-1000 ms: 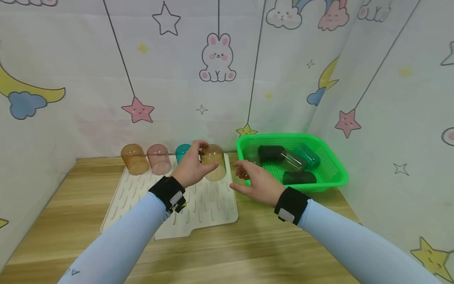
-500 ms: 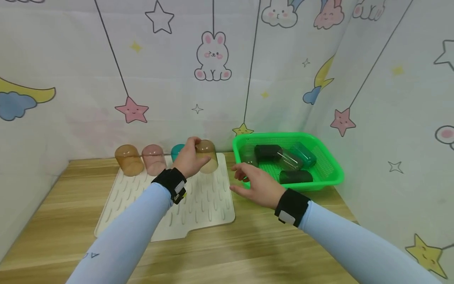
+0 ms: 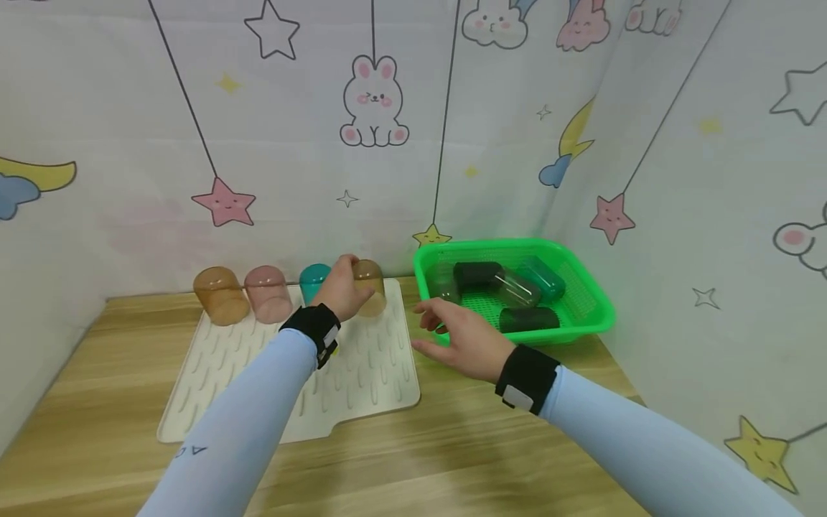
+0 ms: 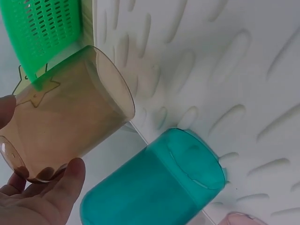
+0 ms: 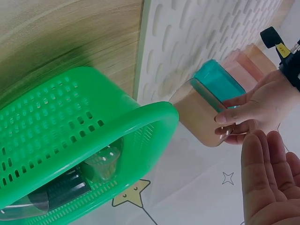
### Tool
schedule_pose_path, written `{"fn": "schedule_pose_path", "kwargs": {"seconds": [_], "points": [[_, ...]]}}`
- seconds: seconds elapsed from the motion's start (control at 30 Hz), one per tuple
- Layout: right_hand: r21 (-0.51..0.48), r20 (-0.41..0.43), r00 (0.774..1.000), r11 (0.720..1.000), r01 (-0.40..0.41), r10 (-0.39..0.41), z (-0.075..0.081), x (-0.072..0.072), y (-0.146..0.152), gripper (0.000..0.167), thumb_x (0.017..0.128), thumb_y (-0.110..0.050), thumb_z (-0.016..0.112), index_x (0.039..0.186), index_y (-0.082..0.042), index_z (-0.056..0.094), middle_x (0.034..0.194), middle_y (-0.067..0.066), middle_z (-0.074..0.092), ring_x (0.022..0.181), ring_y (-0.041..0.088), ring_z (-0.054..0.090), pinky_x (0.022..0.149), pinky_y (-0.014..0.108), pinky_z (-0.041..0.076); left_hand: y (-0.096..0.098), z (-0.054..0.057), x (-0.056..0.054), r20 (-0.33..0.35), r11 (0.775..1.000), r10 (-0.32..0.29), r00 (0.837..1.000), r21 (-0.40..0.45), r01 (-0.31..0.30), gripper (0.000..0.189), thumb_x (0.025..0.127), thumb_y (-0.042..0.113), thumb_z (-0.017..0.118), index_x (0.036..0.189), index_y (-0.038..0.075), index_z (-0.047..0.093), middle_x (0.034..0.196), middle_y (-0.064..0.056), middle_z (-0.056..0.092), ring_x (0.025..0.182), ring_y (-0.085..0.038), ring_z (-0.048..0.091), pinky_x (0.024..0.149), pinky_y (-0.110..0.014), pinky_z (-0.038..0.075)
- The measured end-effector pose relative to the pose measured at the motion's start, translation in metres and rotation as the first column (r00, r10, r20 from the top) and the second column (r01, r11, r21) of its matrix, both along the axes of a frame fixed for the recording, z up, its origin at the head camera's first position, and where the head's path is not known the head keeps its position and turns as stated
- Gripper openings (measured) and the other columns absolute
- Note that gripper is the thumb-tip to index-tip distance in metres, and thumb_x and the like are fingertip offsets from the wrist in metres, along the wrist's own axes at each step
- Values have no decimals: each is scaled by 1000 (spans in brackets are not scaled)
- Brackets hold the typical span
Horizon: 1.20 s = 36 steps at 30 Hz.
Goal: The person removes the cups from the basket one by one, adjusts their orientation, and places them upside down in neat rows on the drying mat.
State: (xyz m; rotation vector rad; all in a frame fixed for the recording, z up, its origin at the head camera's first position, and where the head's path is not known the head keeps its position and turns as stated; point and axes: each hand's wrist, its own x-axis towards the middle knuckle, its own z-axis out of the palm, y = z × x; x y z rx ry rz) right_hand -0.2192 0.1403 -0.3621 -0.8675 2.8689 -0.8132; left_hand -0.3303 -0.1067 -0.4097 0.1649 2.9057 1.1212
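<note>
My left hand grips a clear brown cup by its base, thumb on one side and fingers on the other. The cup is upside down, its rim close over the back right of the white ridged mat. Just left of it an upside-down teal cup stands on the mat, partly hidden by my hand in the head view. Farther left are an upturned pink cup and an upturned amber cup. My right hand hangs relaxed before the basket, fingers loosely bent, holding nothing.
A green basket stands on the wooden table right of the mat. Several cups lie in it, including a dark one, a clear one and a teal-green one. A patterned curtain rises behind.
The brown cup in my left hand has moved back toward the curtain, in line with the teal cup. The head view has turned slightly right. My right hand stays by the basket.
</note>
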Motion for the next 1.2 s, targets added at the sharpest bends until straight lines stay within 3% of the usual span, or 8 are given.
{"fn": "schedule_pose_path", "kwargs": {"seconds": [0.5,1.2], "points": [[-12,15,1000,1000,-4,5,-3,0,4,50,95,-32,72,136,-11,54,109,-3,64,106,15,64,97,39,57,2,-10,-11,-4,998,2,1000,-68,-3,70,100,20,65,152,-7,26,152,-29,41,139,-41,46,116,-49,41],[13,16,1000,1000,-11,11,-5,0,9,49,97,-34,71,137,-12,53,109,-5,64,104,12,64,93,33,56,8,-17,-21,0,997,16,1000,-75,-16,67,101,19,64,152,-5,28,152,-29,42,139,-41,46,116,-50,42]]}}
